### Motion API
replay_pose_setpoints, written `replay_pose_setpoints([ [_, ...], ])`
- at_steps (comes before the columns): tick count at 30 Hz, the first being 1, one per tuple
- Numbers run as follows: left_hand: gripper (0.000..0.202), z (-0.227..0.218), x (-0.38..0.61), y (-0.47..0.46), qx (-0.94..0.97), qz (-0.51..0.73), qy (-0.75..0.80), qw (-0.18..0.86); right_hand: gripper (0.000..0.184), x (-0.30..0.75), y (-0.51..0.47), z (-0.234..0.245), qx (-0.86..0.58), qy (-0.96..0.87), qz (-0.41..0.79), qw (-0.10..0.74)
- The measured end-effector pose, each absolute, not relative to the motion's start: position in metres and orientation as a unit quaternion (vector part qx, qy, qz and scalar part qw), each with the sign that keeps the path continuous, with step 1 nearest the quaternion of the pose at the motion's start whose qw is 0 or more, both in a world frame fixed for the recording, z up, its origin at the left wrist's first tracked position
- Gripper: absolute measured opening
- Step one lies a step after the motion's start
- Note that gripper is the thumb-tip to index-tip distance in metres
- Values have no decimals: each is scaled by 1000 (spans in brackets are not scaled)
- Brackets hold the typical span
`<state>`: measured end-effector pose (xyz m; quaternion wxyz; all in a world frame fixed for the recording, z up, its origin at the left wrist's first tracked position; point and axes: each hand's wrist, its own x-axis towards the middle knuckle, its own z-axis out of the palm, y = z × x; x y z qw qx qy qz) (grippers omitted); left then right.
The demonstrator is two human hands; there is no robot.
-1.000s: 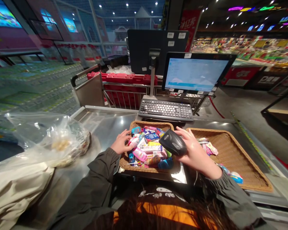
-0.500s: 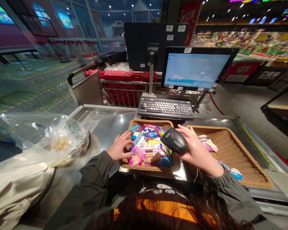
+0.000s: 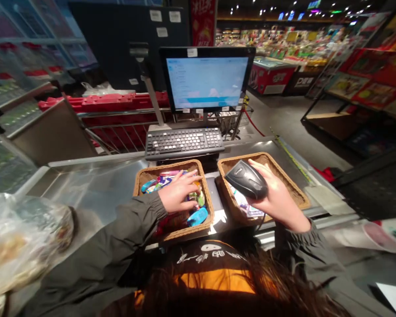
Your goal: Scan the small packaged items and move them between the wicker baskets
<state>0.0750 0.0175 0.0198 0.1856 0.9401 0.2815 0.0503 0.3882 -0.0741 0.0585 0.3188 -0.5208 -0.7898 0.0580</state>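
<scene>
My right hand is wrapped round a black handheld barcode scanner, which it holds above the right wicker basket. Beneath the scanner, part of a white and purple package shows in that basket. My left hand is over the left wicker basket, palm down with its fingers apart. Small colourful packaged goods lie under and around these fingers, among them a blue packet near the front right corner. Whether the fingertips touch any item, I cannot tell.
Behind the baskets stand a keyboard and a lit monitor. A clear plastic bag with things inside lies at the left of the metal counter. Past it is a trolley with red crates. Cups lie at the right.
The view has turned right, so the counter appears shifted left. My left hand has moved from the left basket's left edge to over its middle. The scanner is now above the right basket.
</scene>
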Motion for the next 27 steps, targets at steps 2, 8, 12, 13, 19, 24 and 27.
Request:
replay_pose_setpoints([
  [2,23,22,110,29,950,35,242,196,70,410,-82,61,-548,-770,45,324],
  [8,28,3,227,55,962,-13,215,170,68,470,-100,53,-621,-706,-5,340],
  [12,36,-28,295,59,949,-55,283,132,72,496,-106,44,-646,-679,-8,349],
  [13,38,-37,309,59,943,-69,303,121,72,501,-106,42,-649,-675,-8,351],
  [19,18,-91,360,52,925,-163,323,117,70,520,-100,34,-661,-661,2,356],
  [24,17,-127,381,53,898,-217,363,124,72,527,-88,29,-659,-661,16,358],
  [27,24,-143,386,55,891,-218,376,133,74,529,-81,24,-655,-666,29,357],
])
